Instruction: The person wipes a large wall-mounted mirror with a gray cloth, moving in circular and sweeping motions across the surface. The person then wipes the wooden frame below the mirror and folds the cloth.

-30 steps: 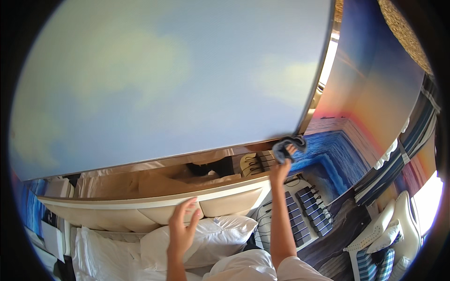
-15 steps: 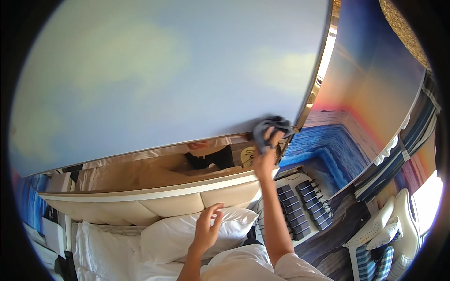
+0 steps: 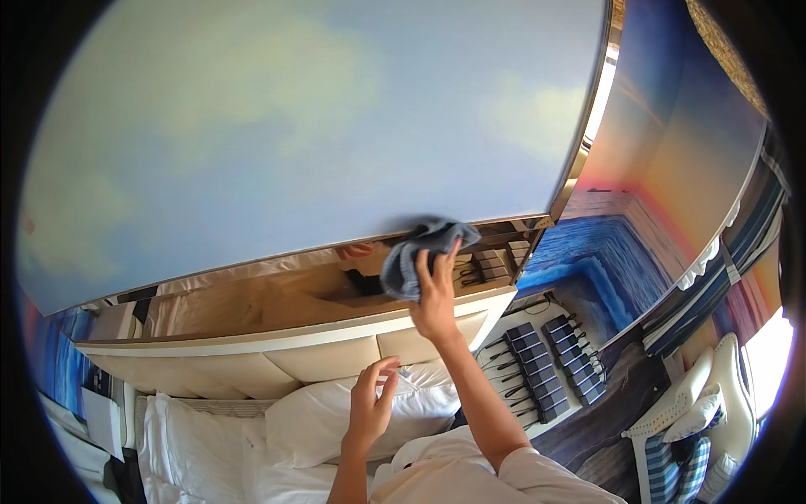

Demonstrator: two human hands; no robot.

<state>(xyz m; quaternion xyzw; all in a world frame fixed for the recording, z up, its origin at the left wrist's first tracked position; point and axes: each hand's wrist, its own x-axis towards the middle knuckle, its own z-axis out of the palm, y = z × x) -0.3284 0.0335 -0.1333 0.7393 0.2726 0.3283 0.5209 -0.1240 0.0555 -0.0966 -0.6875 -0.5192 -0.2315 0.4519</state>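
A crumpled grey-blue cloth (image 3: pixel 406 262) is pressed by my right hand (image 3: pixel 437 304) against a long mirrored strip (image 3: pixel 243 301). The fingers are spread over the cloth, and its upper edge overlaps the bottom of a pale blue panel (image 3: pixel 277 160) painted with clouds. Below and to the left, my left hand (image 3: pixel 369 405) hovers above a white pillow (image 3: pixel 336 424), holding nothing, with its fingers loosely curled and apart. Between the mirrored strip and the pillow runs a cream padded headboard (image 3: pixel 294 357) with a white top edge.
Right of the headboard, a white surface (image 3: pixel 504 370) bears two rows of dark box-shaped devices (image 3: pixel 537 378) with cables. A cream armchair (image 3: pixel 722 403) with cushions stands at the far right, near a dark curtain (image 3: pixel 701 290). White bedding (image 3: pixel 201 445) lies at lower left.
My right hand has moved the cloth leftward along the mirrored strip, away from the panel's right corner. The left hand stays above the pillow with little change.
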